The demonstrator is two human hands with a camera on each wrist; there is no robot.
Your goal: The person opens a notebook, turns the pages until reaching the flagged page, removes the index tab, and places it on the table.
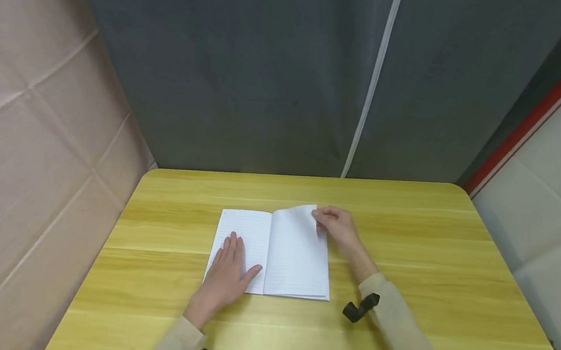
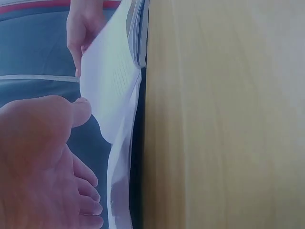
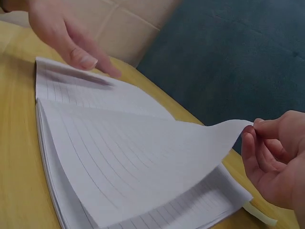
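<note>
A yellow wooden tabletop (image 1: 403, 279) carries an open lined notebook (image 1: 297, 262) near its middle, toward the far edge. The left hand (image 1: 227, 272) lies flat, fingers straight, on the left page. The right hand (image 1: 337, 224) pinches the lifted far right corner of the top page (image 3: 157, 162).

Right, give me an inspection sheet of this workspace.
Surface: yellow wooden table, rounded corners.
Job's things: open lined notebook lying flat; top right page lifted at its far corner.
Clutter: nothing seen.
Grippers: left hand flat on the left page, fingers straight; right hand pinches the lifted page's corner.
Cables: nothing seen; black straps at both wrists.
Surroundings: grey curtain behind, white strip down it, beige padded panel left, pale panel with red edge right.
</note>
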